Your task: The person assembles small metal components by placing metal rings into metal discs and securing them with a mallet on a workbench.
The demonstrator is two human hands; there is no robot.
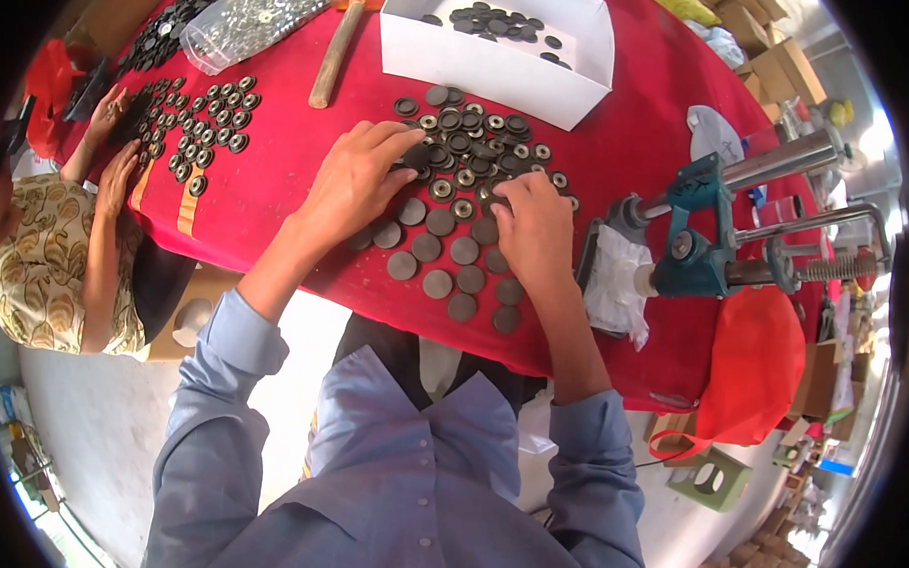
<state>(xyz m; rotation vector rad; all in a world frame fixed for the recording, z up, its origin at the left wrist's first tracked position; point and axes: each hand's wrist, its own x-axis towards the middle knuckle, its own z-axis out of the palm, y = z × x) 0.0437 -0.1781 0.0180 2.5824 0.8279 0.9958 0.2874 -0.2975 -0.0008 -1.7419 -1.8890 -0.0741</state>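
Bright red tablecloth [672, 81], broadly spread and well covered

Laid out loosely near the front edge, between both forearms: flat, plain, dark grey round discs [427, 247]. Just beyond, heaped and partly overlapping: dark round pieces with silvery metal centres [462, 209]. Reaching in at the heap's left edge, the bare left hand [363, 181], thumb and forefinger parted around a black disc [416, 154]; impossible to tell whether gripped or merely touched. Opposite, at the heap's right edge, the bare right hand [537, 222], fingers curled and narrowly set; impossible to tell whether holding a piece.

Behind the heap, an open white cardboard box [492, 75] with more dark discs inside. Left of that, a wooden-handled hammer [336, 55] and a clear plastic bag of shiny metal parts [258, 22]. To the right, a teal metal press with steel rods [701, 258], beside crumpled white wrapping [615, 280]. At the right front edge, a bright red bag [757, 365], near a green plastic stool [713, 480] on the floor. At far left, a co-worker's hands [118, 177], near another spread of metal-centred pieces [207, 135].
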